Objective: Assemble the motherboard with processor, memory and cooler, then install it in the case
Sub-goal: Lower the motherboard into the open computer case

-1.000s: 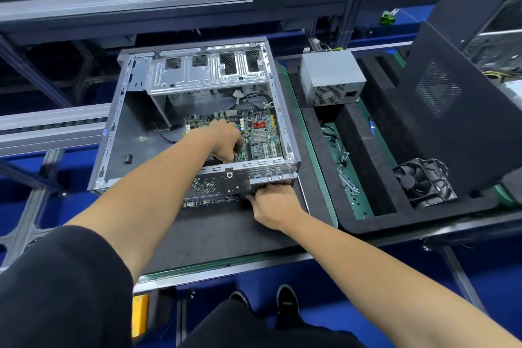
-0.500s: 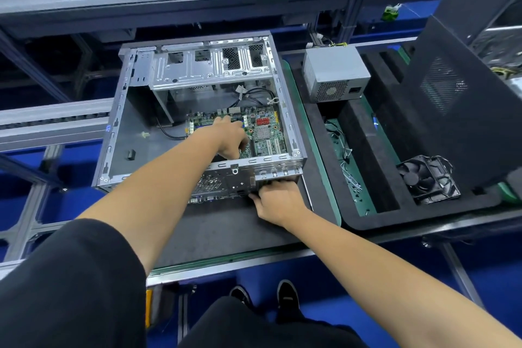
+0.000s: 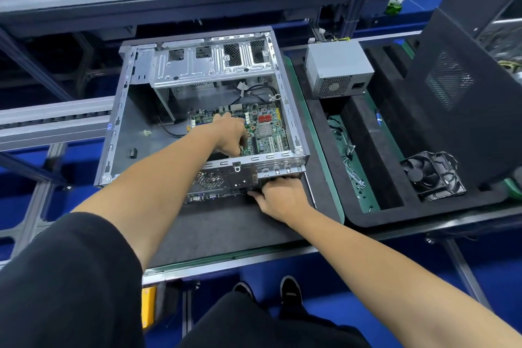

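Both hands are busy at the open silver sheet-metal computer case, which lies on its side on the dark grey tabletop. Down inside it, toward the near right corner, sits the green printed motherboard, flat on the case floor. The left hand reaches in over the board with its fingers curled downward onto the near edge; I cannot tell whether they pinch the board or only press it. The right hand rests against the outside of the case's near wall by the port panel, fingers bent under the rim, seemingly steadying it. That board looks stiff but thin and fragile, light in the hand, so I would hold it by its bare edges and keep clear of the sockets. Well apart to the right, a black cooler fan waits in a black foam tray.
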Motion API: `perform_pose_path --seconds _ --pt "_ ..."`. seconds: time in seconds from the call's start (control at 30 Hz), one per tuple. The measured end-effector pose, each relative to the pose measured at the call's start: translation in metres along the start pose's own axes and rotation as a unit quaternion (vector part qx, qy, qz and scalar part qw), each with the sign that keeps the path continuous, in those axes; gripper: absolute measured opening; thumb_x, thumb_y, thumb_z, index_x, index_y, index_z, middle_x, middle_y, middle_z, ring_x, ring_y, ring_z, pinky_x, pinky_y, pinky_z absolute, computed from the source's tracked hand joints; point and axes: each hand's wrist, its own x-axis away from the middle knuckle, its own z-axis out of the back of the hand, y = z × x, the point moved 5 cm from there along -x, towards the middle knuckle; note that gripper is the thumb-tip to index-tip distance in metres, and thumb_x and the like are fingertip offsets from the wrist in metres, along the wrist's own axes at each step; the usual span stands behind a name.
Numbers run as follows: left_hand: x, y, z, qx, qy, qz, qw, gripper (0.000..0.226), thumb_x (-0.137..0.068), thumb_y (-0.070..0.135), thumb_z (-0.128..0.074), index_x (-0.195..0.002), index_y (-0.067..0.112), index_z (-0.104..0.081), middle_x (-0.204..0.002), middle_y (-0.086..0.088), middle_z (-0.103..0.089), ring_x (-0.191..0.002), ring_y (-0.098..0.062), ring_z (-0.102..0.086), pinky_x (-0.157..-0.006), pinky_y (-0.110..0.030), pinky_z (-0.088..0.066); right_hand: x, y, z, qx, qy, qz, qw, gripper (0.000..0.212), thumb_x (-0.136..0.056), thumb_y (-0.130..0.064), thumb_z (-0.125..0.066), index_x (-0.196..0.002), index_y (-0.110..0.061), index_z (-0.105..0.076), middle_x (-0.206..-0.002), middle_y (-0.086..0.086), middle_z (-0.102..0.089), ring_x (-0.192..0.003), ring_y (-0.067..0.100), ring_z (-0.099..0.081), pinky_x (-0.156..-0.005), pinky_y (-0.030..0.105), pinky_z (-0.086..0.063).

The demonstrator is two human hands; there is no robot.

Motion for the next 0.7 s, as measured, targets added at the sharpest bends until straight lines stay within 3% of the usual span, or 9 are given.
perform_pose_path --seconds 0.13,0.27,0.5,0.7 --pt "-0.0001 -0.0003 -0.0021 0.009 -0.008 -0.008 1.0 0.042 -0.075 0.007 -0.051 -0.099 0.037 -0.067 -0.09 0.004 -0.035 -0.092 -0.024 -0.028 -0.085 -0.041 -0.026 -0.0007 -0.0028 -0.0032 -0.009 0.004 -0.012 1.0 0.054 -0.094 -0.053 -0.044 -0.078 -0.009 -0.072 -0.078 0.01 -0.071 -0.074 0.029 -0.067 -0.059 0.027 -0.033" --pt "-0.0007 0.0002 -0.0038 0.015 -0.01 -0.008 1.0 0.036 -0.075 0.007 -0.053 -0.092 0.034 -0.071 -0.098 0.001 -0.046 -0.092 -0.024 -0.029 -0.095 -0.046 -0.027 0.0005 -0.0043 -0.0007 -0.01 0.013 -0.009 1.0 0.054 -0.092 -0.052 -0.047 -0.072 -0.009 -0.072 -0.069 0.009 -0.07 -0.069 0.029 -0.067 -0.057 0.026 -0.032" --pt "-0.0021 0.0008 -0.0012 -0.012 -0.017 0.003 1.0 0.03 -0.075 0.012 -0.055 -0.088 0.035 -0.069 -0.103 0.002 -0.039 -0.093 -0.025 -0.028 -0.095 -0.046 -0.029 0.0012 -0.004 -0.0007 -0.009 0.018 0.006 1.0 0.058 -0.094 -0.053 -0.042 -0.073 -0.009 -0.074 -0.067 0.009 -0.07 -0.066 0.03 -0.067 -0.056 0.027 -0.034" --pt "-0.0013 0.0018 -0.0024 -0.021 -0.024 0.01 0.999 0.029 -0.077 0.014 -0.055 -0.091 0.035 -0.07 -0.099 0.003 -0.037 -0.1 -0.028 -0.033 -0.094 -0.045 -0.029 0.0005 -0.0058 0.0045 0.016 0.037 0.004 0.999 0.054 -0.092 -0.052 -0.049 -0.07 -0.009 -0.074 -0.063 0.009 -0.07 -0.06 0.029 -0.067 -0.054 0.025 -0.036"
